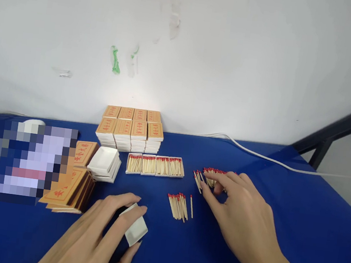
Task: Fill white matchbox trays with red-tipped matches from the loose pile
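My left hand has its fingers around an empty white matchbox tray, thumb at the near side and fingers over the top. My right hand is over a pile of red-tipped matches, partly hiding it. Its thumb and index fingertip come close together at a few matches on the pile's left side. Between my hands lies a small bunch of matches, with a single match beside it.
Four-wide stacked matchboxes stand against the wall. Before them sit several trays filled with matches. Stacked empty trays and matchbox sleeves are at left, near a blurred-out patch. A white cable crosses the blue table.
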A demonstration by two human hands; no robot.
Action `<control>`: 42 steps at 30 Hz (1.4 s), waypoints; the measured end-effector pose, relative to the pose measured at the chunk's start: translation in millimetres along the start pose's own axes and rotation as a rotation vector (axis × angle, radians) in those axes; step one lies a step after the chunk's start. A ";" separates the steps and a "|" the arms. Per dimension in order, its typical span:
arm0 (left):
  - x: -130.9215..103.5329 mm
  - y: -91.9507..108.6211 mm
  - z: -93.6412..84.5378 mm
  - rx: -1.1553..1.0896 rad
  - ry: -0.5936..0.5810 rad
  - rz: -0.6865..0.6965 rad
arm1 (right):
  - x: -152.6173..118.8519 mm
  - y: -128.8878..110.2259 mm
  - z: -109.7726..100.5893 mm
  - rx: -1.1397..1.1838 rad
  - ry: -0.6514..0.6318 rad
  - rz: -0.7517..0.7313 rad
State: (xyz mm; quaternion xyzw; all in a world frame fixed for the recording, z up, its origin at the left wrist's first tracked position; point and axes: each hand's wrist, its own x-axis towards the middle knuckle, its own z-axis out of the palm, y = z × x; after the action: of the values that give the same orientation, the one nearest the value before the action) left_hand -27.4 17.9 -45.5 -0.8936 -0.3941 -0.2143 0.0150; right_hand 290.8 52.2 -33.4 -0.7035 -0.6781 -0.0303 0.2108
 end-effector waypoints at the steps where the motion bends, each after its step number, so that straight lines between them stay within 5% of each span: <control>1: 0.0 0.3 -0.1 0.001 0.004 -0.001 | 0.1 0.2 0.2 -0.002 -0.006 0.001; 24: -1.1 0.6 -0.5 -0.024 0.007 -0.013 | -4.9 -9.1 -0.6 -0.014 0.046 -0.024; 42: -0.1 0.2 0.8 0.021 0.019 0.005 | -5.5 -10.9 -31.4 0.067 -0.480 0.114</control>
State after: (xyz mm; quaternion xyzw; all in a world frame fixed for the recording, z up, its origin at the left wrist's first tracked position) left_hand -27.0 17.9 -46.3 -0.8924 -0.3939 -0.2184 0.0284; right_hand 287.5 36.3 -4.0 -0.7202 -0.6687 0.1720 0.0680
